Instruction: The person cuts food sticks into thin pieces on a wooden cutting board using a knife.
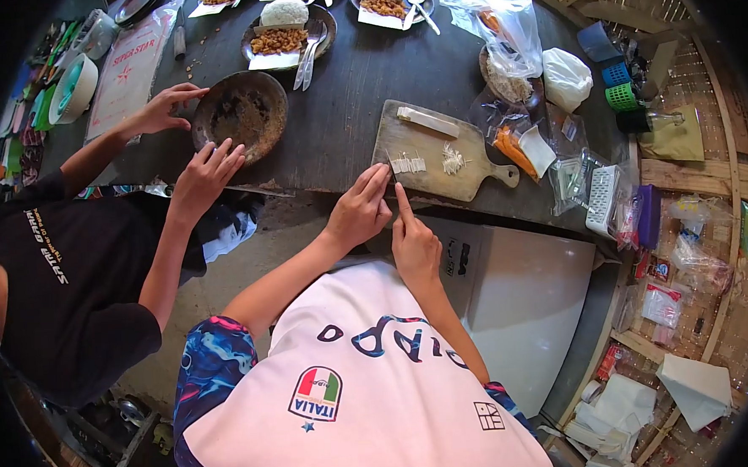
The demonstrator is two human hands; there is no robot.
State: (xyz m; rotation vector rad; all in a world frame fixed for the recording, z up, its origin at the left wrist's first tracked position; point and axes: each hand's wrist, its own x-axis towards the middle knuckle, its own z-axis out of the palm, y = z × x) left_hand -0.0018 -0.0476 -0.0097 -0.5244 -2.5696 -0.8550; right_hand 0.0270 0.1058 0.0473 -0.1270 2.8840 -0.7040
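Dark tabletop (342, 108): wooden board (476, 156) at its near edge, long axis slanting, handle pointing rightward, toward me. Pale block (429, 121) roughly parallel; short sticks (408, 165) nearby. My left grip (360, 207): bunched by the board's left corner. Right grip (415, 246): index extended, others curled. Anything held: cannot tell.

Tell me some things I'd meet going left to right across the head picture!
White round basket, dark brown round bowl, row of small pale pieces on the brown wooden cutting board, loose heap of thin pale pieces, bulging white plastic bag, green plastic basket.
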